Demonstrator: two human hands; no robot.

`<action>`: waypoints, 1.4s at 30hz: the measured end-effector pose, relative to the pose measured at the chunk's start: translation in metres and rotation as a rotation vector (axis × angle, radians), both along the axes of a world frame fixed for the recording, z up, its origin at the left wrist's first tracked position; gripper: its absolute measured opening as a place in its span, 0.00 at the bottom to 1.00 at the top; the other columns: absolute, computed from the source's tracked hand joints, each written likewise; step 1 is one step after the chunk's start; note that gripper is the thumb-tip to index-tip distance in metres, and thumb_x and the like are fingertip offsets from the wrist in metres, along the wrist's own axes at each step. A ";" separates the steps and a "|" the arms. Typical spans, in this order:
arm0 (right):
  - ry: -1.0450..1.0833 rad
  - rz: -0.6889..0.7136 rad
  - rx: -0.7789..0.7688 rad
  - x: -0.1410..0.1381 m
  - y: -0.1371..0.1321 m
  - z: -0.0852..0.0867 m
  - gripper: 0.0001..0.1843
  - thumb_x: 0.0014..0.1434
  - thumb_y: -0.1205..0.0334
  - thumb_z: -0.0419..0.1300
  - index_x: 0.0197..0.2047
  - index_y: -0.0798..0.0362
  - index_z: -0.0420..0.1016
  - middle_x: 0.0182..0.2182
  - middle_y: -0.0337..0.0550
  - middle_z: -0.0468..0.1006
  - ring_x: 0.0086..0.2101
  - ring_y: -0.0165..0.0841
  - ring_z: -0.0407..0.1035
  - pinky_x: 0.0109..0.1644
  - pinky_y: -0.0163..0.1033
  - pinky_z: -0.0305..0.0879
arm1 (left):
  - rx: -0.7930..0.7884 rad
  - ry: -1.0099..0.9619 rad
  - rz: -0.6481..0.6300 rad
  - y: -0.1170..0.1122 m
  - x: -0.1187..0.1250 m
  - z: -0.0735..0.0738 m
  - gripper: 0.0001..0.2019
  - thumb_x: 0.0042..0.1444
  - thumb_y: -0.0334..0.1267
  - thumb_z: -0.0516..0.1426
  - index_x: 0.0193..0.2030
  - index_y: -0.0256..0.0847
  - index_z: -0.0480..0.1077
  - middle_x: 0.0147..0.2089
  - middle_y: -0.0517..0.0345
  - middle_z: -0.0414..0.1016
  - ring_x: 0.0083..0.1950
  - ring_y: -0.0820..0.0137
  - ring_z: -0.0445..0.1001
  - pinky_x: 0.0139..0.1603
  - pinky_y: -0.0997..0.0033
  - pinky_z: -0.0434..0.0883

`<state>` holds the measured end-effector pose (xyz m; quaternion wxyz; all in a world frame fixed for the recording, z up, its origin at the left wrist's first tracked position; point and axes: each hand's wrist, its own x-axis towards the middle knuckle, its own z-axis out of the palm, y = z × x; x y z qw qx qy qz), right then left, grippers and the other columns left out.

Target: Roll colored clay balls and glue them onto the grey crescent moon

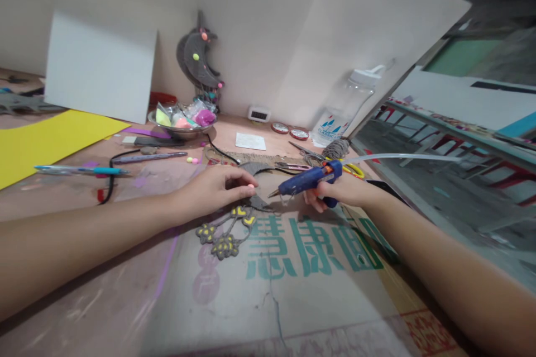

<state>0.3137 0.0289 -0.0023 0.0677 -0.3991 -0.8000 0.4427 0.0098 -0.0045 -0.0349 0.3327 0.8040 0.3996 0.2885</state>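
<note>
My left hand (211,189) pinches a small pink ball (251,185) between thumb and index finger. Under and beside those fingertips lies a grey crescent moon (257,201), partly hidden by the hand. Grey flower shapes with yellow fillings (226,244) hang off its near side onto the printed cardboard (318,304). In my right hand (343,189) is a blue hot glue gun (305,179), fingers wrapped round its handle. Its nozzle points left, close to the crescent and a short gap from the pink ball. A long clear glue stick (402,156) sticks out of its back.
A bowl of colourful clay packets (184,129) stands behind my left hand. A decorated grey moon (195,58) leans on the wall. Pens (100,170) lie left, with yellow sheet (62,136) beyond. Scissors (304,150), grey yarn (336,148) and a bottle (345,105) are back right.
</note>
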 end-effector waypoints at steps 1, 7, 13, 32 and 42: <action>0.089 -0.022 -0.025 -0.001 0.001 -0.004 0.33 0.51 0.30 0.53 0.24 0.55 0.71 0.19 0.41 0.74 0.22 0.30 0.67 0.29 0.35 0.66 | 0.015 0.001 -0.009 0.000 0.000 -0.001 0.12 0.59 0.45 0.55 0.43 0.42 0.75 0.41 0.59 0.78 0.41 0.70 0.75 0.43 0.74 0.69; 0.495 -0.420 0.109 -0.023 0.004 -0.033 0.30 0.53 0.30 0.52 0.29 0.53 0.67 0.21 0.41 0.75 0.18 0.28 0.64 0.23 0.34 0.61 | 0.229 0.044 -0.060 0.001 0.000 -0.005 0.13 0.61 0.44 0.53 0.47 0.46 0.76 0.44 0.56 0.74 0.45 0.70 0.72 0.46 0.72 0.68; 0.472 -0.627 0.328 -0.039 0.004 -0.036 0.27 0.56 0.35 0.53 0.27 0.53 0.69 0.24 0.42 0.75 0.20 0.28 0.65 0.27 0.34 0.65 | 0.389 0.129 -0.141 0.000 0.005 -0.004 0.13 0.62 0.42 0.54 0.49 0.43 0.74 0.44 0.56 0.76 0.45 0.69 0.72 0.49 0.68 0.64; 0.247 -0.572 0.433 -0.038 -0.001 -0.029 0.30 0.59 0.37 0.50 0.27 0.56 0.74 0.15 0.38 0.68 0.21 0.30 0.67 0.31 0.33 0.64 | 0.340 0.157 -0.135 0.005 0.017 0.000 0.10 0.59 0.44 0.57 0.39 0.44 0.76 0.40 0.57 0.74 0.45 0.68 0.70 0.48 0.69 0.62; 0.170 -0.569 0.463 -0.039 -0.002 -0.027 0.29 0.62 0.40 0.48 0.31 0.57 0.77 0.16 0.38 0.68 0.21 0.29 0.66 0.31 0.33 0.62 | 0.381 0.216 -0.174 0.005 0.016 -0.005 0.11 0.61 0.44 0.55 0.44 0.47 0.76 0.42 0.57 0.74 0.47 0.67 0.69 0.48 0.66 0.60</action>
